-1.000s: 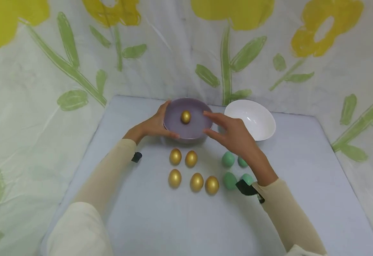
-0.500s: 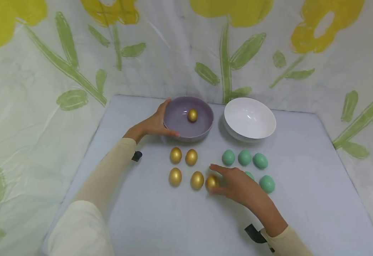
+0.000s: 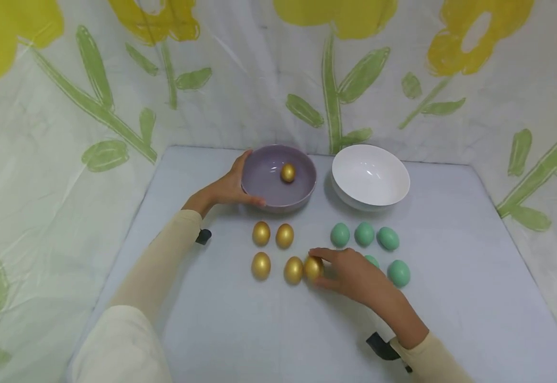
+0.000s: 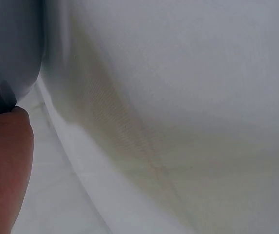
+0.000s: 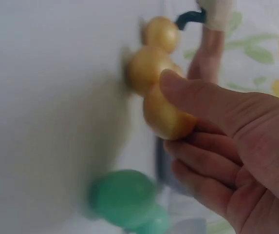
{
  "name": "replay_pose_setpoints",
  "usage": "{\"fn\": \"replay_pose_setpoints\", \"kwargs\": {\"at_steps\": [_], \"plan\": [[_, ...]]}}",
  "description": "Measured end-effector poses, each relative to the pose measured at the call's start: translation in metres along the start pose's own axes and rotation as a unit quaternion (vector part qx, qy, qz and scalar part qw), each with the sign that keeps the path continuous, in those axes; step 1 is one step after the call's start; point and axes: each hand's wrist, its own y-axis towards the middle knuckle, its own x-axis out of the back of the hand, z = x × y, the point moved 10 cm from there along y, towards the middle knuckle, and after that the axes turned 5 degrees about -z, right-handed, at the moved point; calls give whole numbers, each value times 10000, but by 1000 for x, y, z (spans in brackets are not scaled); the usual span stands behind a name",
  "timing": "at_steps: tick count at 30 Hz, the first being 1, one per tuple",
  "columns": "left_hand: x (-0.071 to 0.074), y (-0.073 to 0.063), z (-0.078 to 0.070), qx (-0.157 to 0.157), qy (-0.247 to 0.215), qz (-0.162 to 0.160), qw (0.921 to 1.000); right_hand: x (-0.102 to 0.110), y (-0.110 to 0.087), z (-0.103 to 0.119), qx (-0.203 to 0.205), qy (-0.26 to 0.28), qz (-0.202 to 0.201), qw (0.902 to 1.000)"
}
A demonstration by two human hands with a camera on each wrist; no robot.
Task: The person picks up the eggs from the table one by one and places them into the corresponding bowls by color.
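My left hand (image 3: 230,187) grips the left side of a purple bowl (image 3: 261,186), its thumb along the near side. Inside the bowl lies one golden egg (image 3: 287,173). Up close in the left wrist view, part of the hand (image 4: 5,165) touches the dark-looking bowl (image 4: 10,53). My right hand (image 3: 355,274) pinches another golden egg (image 3: 313,268) between thumb and fingers. In the right wrist view this held egg (image 5: 166,117) overlaps a neighbouring golden egg (image 5: 146,68), and the thumb lies across its upper part.
More golden eggs (image 3: 261,233) stand in two rows in front of the purple bowl. Several green eggs (image 3: 364,234) lie to their right, some partly hidden by my right hand. Beside the purple bowl stands a white bowl (image 3: 369,175), near the flowered curtain (image 3: 245,101) behind the table.
My right hand has come back from the purple bowl towards me and taken hold of a golden egg, which shifted slightly left. The left hand has stayed on the bowl.
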Motion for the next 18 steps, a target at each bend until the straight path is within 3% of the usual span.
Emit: {"fn": "replay_pose_setpoints", "kwargs": {"at_steps": [5,10,14,18], "plan": [[5,1,1,-9,16,-44,10000,58,30,12,330,297,-527,9976],[7,1,1,-45,-48,-124,9999,106,86,12,672,209,-1191,9904],[1,-1,1,-64,-95,-88,9999,112,132,-1,573,183,-1218,9907],[-1,-3,-1,-92,-147,-72,9998,94,175,-15,456,-11,-912,9948]]}}
